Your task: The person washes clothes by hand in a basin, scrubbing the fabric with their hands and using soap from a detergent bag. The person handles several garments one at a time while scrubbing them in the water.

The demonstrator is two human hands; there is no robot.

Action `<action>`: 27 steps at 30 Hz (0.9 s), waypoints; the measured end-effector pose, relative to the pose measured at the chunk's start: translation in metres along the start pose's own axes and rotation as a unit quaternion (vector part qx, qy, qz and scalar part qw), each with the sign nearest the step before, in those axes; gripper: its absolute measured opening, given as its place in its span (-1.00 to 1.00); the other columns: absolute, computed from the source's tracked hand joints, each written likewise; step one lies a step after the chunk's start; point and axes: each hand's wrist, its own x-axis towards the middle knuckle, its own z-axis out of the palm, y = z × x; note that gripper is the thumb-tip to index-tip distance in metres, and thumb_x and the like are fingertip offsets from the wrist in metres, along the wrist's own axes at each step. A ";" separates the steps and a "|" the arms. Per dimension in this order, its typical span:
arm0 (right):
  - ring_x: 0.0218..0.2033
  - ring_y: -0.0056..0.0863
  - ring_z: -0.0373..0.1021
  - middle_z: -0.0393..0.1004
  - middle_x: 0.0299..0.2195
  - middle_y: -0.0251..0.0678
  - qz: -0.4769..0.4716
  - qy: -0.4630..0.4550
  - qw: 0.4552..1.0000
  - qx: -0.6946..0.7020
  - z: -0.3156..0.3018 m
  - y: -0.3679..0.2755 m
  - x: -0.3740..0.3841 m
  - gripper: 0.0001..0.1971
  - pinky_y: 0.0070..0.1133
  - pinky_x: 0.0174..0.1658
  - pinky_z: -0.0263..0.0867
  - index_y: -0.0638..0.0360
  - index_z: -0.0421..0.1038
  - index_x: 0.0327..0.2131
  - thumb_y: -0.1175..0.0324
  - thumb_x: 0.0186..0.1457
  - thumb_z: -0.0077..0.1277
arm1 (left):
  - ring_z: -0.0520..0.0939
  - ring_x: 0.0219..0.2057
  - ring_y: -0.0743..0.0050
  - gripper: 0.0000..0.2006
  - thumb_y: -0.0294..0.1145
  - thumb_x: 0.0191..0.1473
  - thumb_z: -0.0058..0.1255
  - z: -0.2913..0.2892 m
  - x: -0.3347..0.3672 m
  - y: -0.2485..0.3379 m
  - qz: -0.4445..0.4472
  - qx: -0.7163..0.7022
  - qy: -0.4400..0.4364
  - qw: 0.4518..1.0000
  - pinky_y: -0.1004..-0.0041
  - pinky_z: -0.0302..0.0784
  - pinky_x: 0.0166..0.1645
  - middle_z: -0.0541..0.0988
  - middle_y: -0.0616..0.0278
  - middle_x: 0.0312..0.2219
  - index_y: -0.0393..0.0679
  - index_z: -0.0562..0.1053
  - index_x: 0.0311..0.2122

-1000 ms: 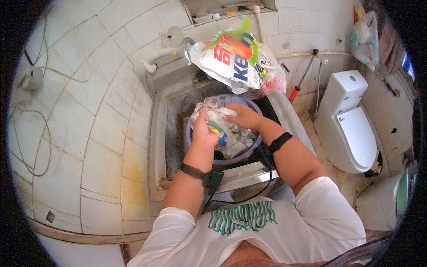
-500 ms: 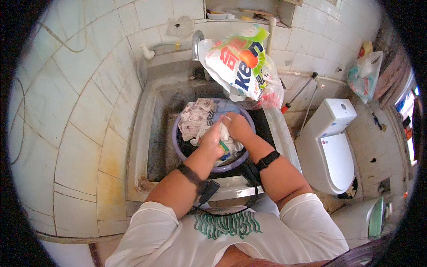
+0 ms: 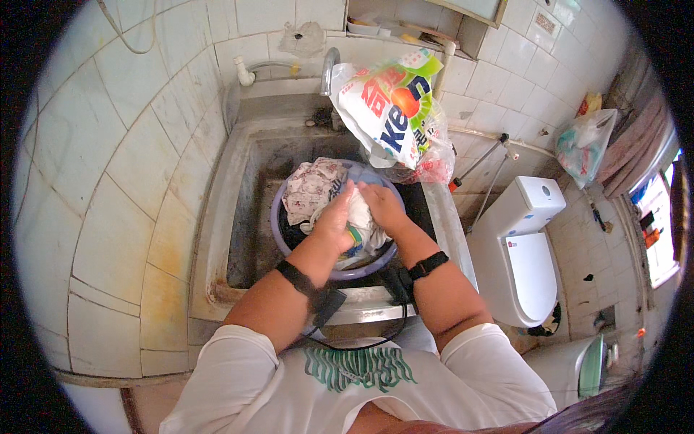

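A lavender plastic basin (image 3: 361, 274) full of laundry sits inside a stained grey sink (image 3: 432, 289). Over the basin, my left hand (image 3: 334, 220) and my right hand (image 3: 382, 205) close in from either side on a bunched white cloth (image 3: 359, 210). The fingertips of both hands press into the cloth, and its lower folds hang into the basin. Beside my left hand lies a pale garment with a reddish print (image 3: 312, 189). Light blue fabric (image 3: 365, 176) shows behind my fingers. Yellow, green and blue patches (image 3: 353, 239) show near my left wrist.
A large detergent bag (image 3: 390, 108) leans on the sink's back right corner, with a crumpled clear plastic bag (image 3: 434, 155) beside it. The metal tap (image 3: 330, 69) rises at the back. A white toilet (image 3: 533, 271) stands to the right. A black cable (image 3: 376, 343) hangs between my forearms.
My hands have moved apart a little, so more of the white cloth shows between them. The whole view has shifted slightly, with the basin now a bit further left.
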 end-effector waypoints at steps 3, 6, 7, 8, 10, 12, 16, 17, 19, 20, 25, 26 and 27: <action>-0.39 -0.45 0.36 0.45 -0.40 -0.24 0.076 -0.081 0.977 0.183 -0.002 -0.008 -0.005 -0.59 -0.50 -0.31 0.25 0.29 0.41 -0.31 0.06 0.10 -0.13 | 0.53 -0.29 0.29 -0.78 -0.37 0.01 0.00 -0.011 0.002 0.017 0.014 -0.013 -0.012 1.000 0.30 0.43 -0.09 0.52 0.20 -0.31 -0.21 0.40 -0.23; -0.39 -0.67 0.28 0.41 -0.38 -0.44 0.186 -0.220 0.934 0.212 -0.023 -0.033 -0.013 -0.58 -0.67 -0.37 0.20 0.21 0.38 -0.18 0.06 0.01 0.00 | 0.53 -0.28 0.23 -0.77 -0.35 -0.04 0.02 -0.004 -0.006 0.029 0.060 -0.031 0.011 0.998 0.27 0.42 -0.08 0.52 0.17 -0.31 -0.21 0.43 -0.26; -0.39 -0.68 0.28 0.41 -0.37 -0.45 0.150 -0.245 0.939 0.187 -0.020 -0.023 -0.012 -0.54 -0.71 -0.38 0.18 0.20 0.37 -0.14 0.05 0.00 0.02 | 0.53 -0.27 0.20 -0.76 -0.35 -0.05 0.02 -0.003 -0.007 0.031 0.086 -0.043 0.029 0.995 0.26 0.41 -0.07 0.52 0.16 -0.31 -0.22 0.43 -0.26; -0.39 -0.68 0.27 0.41 -0.36 -0.45 0.113 -0.270 0.942 0.162 -0.019 -0.023 -0.012 -0.51 -0.74 -0.39 0.17 0.19 0.35 -0.11 0.04 -0.02 0.04 | 0.53 -0.27 0.18 -0.75 -0.34 -0.07 0.02 -0.003 -0.008 0.034 0.111 -0.055 0.048 0.991 0.24 0.40 -0.07 0.52 0.15 -0.31 -0.22 0.43 -0.26; -0.18 -0.53 0.31 0.41 -0.16 -0.28 0.132 -0.275 0.943 0.133 -0.019 -0.022 -0.011 -0.55 -0.55 -0.08 0.24 0.21 0.30 -0.04 0.21 0.02 0.06 | 0.53 -0.26 0.16 -0.75 -0.32 -0.07 0.02 -0.006 -0.006 0.036 0.114 -0.050 0.048 0.991 0.23 0.39 -0.05 0.53 0.15 -0.31 -0.23 0.44 -0.28; -0.20 -0.51 0.32 0.42 -0.21 -0.25 0.060 -0.199 0.953 0.221 -0.010 -0.011 -0.009 -0.59 -0.53 -0.10 0.25 0.22 0.32 -0.09 0.20 0.03 0.04 | 0.51 -0.22 0.18 -0.73 -0.31 0.00 -0.02 -0.004 -0.005 0.034 0.119 -0.040 0.071 0.990 0.21 0.39 -0.05 0.49 0.14 -0.25 -0.21 0.40 -0.19; -0.24 -0.46 0.33 0.43 -0.29 -0.21 -0.003 -0.075 0.985 0.152 0.002 -0.011 -0.005 -0.64 -0.50 -0.13 0.25 0.22 0.32 -0.14 0.20 0.05 0.02 | 0.48 -0.17 0.21 -0.73 -0.30 0.11 -0.14 -0.038 0.021 0.029 0.154 -0.005 0.103 0.983 0.18 0.39 -0.05 0.43 0.12 -0.16 -0.14 0.33 -0.09; -0.24 -0.49 0.32 0.42 -0.27 -0.23 -0.008 -0.067 0.989 0.133 0.001 -0.019 -0.006 -0.66 -0.53 -0.13 0.25 0.24 0.31 -0.15 0.24 0.05 0.02 | 0.47 -0.15 0.22 -0.73 -0.30 0.15 -0.20 -0.041 0.023 0.025 0.144 0.038 0.107 0.983 0.18 0.41 -0.06 0.40 0.11 -0.14 -0.11 0.30 -0.06; -0.23 -0.53 0.32 0.41 -0.25 -0.25 -0.015 -0.064 0.991 0.114 0.004 -0.036 -0.011 -0.68 -0.55 -0.14 0.25 0.25 0.31 -0.16 0.28 0.05 0.01 | 0.46 -0.15 0.22 -0.74 -0.28 0.20 -0.35 -0.049 0.029 0.020 0.118 0.059 0.095 0.987 0.16 0.44 -0.10 0.40 0.10 -0.14 -0.12 0.29 -0.07; -0.25 -0.41 0.35 0.42 -0.27 -0.16 -0.077 -0.072 0.994 0.040 0.004 -0.041 -0.014 -0.66 -0.51 -0.15 0.26 0.26 0.31 -0.18 0.26 0.02 0.04 | 0.46 -0.15 0.22 -0.74 -0.28 0.20 -0.35 -0.049 0.028 0.018 0.117 0.059 0.095 0.987 0.16 0.44 -0.10 0.40 0.10 -0.14 -0.12 0.29 -0.07; -0.34 0.01 0.39 0.44 -0.43 0.09 -0.047 -0.008 0.990 -0.133 0.005 -0.040 -0.014 -0.59 -0.34 -0.25 0.29 0.31 0.38 -0.31 0.08 0.00 0.00 | 0.51 -0.19 0.19 -0.69 -0.19 0.18 -0.39 -0.010 0.004 -0.008 0.069 0.082 0.083 0.991 0.12 0.42 -0.08 0.48 0.15 -0.22 -0.10 0.33 -0.11; -0.34 0.01 0.39 0.44 -0.43 0.09 -0.049 -0.010 0.990 -0.132 0.004 -0.041 -0.010 -0.59 -0.34 -0.25 0.29 0.31 0.38 -0.31 0.08 0.00 0.00 | 0.50 -0.16 0.18 -0.66 -0.14 0.17 -0.38 -0.004 0.001 -0.011 0.050 0.102 0.111 0.987 0.09 0.39 -0.05 0.49 0.15 -0.20 -0.09 0.36 -0.12; -0.33 0.04 0.38 0.43 -0.41 0.10 0.007 0.011 0.991 -0.130 0.001 -0.041 -0.006 -0.61 -0.29 -0.25 0.28 0.28 0.38 -0.32 0.07 0.03 -0.06 | 0.49 -0.15 0.18 -0.64 -0.10 0.17 -0.37 -0.008 0.004 -0.011 0.005 0.085 0.024 0.996 0.10 0.37 -0.05 0.49 0.17 -0.18 -0.09 0.37 -0.13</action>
